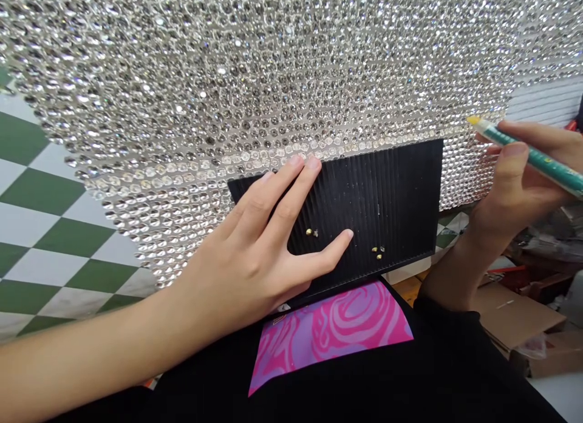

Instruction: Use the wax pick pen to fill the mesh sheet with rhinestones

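My left hand [264, 241] lies with fingers spread over a black ridged tray [410, 198], its fingertips at the tray's upper edge. A few small gold rhinestones [376, 250] rest in the tray's grooves. Beyond the tray spreads a sheet covered in rows of silvery rhinestones [291, 65], and the tray's far edge overlaps its near rows. At the right, my right hand [523, 174] grips a green pencil-shaped pen [542, 156] with a yellow tip, held just above the sheet. Nothing can be seen stuck to the tip.
A pink and purple swirl-patterned piece [337, 326] sits below the tray on black clothing. Green and white checkered tiles [40, 198] show at the left. Cardboard boxes [514, 314] and clutter stand at lower right. A white lined strip [546, 101] shows at the sheet's right side.
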Demonstrator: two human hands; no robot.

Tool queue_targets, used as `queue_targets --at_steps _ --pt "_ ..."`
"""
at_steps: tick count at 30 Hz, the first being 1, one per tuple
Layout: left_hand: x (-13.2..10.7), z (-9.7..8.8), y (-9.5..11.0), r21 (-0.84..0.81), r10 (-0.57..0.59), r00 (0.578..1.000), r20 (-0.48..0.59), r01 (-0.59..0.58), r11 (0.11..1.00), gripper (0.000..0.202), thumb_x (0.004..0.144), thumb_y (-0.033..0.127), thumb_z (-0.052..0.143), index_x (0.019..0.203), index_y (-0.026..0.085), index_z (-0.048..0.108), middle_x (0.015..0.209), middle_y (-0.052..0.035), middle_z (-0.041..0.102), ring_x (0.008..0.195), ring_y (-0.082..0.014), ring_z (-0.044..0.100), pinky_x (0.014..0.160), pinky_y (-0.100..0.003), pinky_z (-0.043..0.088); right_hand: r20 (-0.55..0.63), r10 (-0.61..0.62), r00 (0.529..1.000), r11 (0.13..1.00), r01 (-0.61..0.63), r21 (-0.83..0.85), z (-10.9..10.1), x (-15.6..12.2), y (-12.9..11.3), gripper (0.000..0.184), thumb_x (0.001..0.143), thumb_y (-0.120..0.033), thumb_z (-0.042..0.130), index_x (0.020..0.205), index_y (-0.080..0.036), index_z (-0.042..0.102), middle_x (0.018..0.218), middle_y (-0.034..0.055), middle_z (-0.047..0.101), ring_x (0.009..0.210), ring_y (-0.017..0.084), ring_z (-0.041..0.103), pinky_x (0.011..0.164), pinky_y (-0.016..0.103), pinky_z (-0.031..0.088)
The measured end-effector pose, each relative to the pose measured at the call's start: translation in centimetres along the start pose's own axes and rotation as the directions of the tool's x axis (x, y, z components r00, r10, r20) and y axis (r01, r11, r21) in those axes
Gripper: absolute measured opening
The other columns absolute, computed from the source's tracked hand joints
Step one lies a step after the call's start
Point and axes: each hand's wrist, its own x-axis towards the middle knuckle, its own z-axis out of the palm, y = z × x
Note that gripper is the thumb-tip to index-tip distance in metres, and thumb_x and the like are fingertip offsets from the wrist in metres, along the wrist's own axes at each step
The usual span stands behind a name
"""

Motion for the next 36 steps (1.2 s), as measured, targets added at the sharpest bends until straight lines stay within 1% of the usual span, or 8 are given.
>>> queue_targets --at_steps 3,6,9,14,18,24,30,36 --pt "0.0 0.0 0.1 -0.026 -0.014 1.0 -0.004 0.014 1.0 0.06 0.082 0.02 0.068 0.138 0.031 0.049 0.168 -0.0073 0.008 0.148 -0.0415 0.029 0.115 -0.057 0.041 -0.207 -0.096 0.974 0.989 0.071 -0.126 0.6 0.4 -0.6 0.014 0.085 -0.021 0.068 0.095 -0.017 0.076 0.09 0.002 0.072 0.074 0.015 0.066 0.076 0.034 0.055" --pt "0.0 -0.1 0.2 -0.027 -0.026 1.0 0.016 0.026 0.999 0.06 0.081 0.019 0.068 0.137 0.032 0.05 0.166 -0.0066 0.018 0.149 -0.0405 0.028 0.117 -0.058 0.039 -0.259 -0.133 0.957 0.984 0.096 -0.151 0.9 0.5 -0.8 0.015 0.084 -0.024 0.068 0.094 -0.016 0.077 0.089 0.0006 0.073 0.077 0.017 0.069 0.077 0.037 0.056" --pt "-0.1 -0.3 0.3 0.012 -0.033 0.997 0.063 0.033 0.999 0.06 0.081 0.019 0.068 0.137 0.034 0.049 0.16 -0.0076 0.031 0.151 -0.0394 0.023 0.118 -0.06 0.037 -0.268 -0.151 0.952 0.981 0.11 -0.161 0.8 0.3 -0.7 0.015 0.084 -0.023 0.068 0.095 -0.017 0.077 0.09 -0.0005 0.072 0.079 0.017 0.069 0.078 0.036 0.055" --pt "-0.1 -0.4 0.4 0.033 -0.038 0.996 0.084 0.036 0.999 0.061 0.082 0.018 0.067 0.139 0.032 0.047 0.157 -0.0115 0.035 0.15 -0.0408 0.023 0.114 -0.064 0.039 -0.176 -0.17 0.97 0.979 0.145 -0.146 0.5 0.4 -0.9 0.02 0.084 -0.01 0.064 0.099 -0.014 0.076 0.095 0.0001 0.074 0.088 0.014 0.07 0.083 0.029 0.053" --pt "0.0 -0.4 0.4 0.024 -0.037 0.997 0.072 0.035 0.999 0.064 0.079 0.02 0.069 0.138 0.035 0.048 0.151 -0.0069 0.045 0.152 -0.0373 0.02 0.117 -0.062 0.039 -0.11 -0.17 0.979 0.973 0.149 -0.177 0.6 0.6 -1.2 0.024 0.083 -0.006 0.064 0.101 -0.017 0.076 0.097 -0.0014 0.075 0.093 0.013 0.069 0.088 0.028 0.053" --pt "0.1 -0.2 0.2 0.013 -0.021 0.999 0.027 0.02 1.0 0.061 0.08 0.02 0.068 0.137 0.033 0.05 0.158 -0.0064 0.036 0.151 -0.0387 0.023 0.116 -0.06 0.04 -0.13 -0.207 0.97 0.96 0.175 -0.221 0.6 0.3 -1.2 0.023 0.083 -0.009 0.067 0.102 -0.017 0.076 0.096 0.0025 0.075 0.092 0.019 0.07 0.084 0.034 0.055" --pt "0.0 -0.2 0.3 0.025 -0.031 0.998 0.05 0.03 0.999 0.06 0.08 0.02 0.068 0.136 0.034 0.051 0.151 -0.0067 0.046 0.152 -0.0369 0.02 0.117 -0.06 0.039 -0.144 -0.204 0.968 0.959 0.168 -0.228 0.5 0.4 -0.8 0.017 0.084 -0.017 0.068 0.098 -0.02 0.077 0.093 -0.0004 0.075 0.085 0.018 0.07 0.079 0.034 0.052" --pt "-0.1 -0.3 0.3 0.035 -0.032 0.997 0.071 0.03 0.999 0.061 0.081 0.02 0.067 0.137 0.034 0.05 0.153 -0.0079 0.043 0.151 -0.0395 0.021 0.117 -0.062 0.039 -0.262 -0.272 0.926 0.962 0.269 -0.048 0.5 -0.3 -3.2 0.015 0.082 -0.018 0.068 0.095 -0.015 0.077 0.087 -0.0005 0.074 0.076 0.011 0.066 0.075 0.029 0.049"
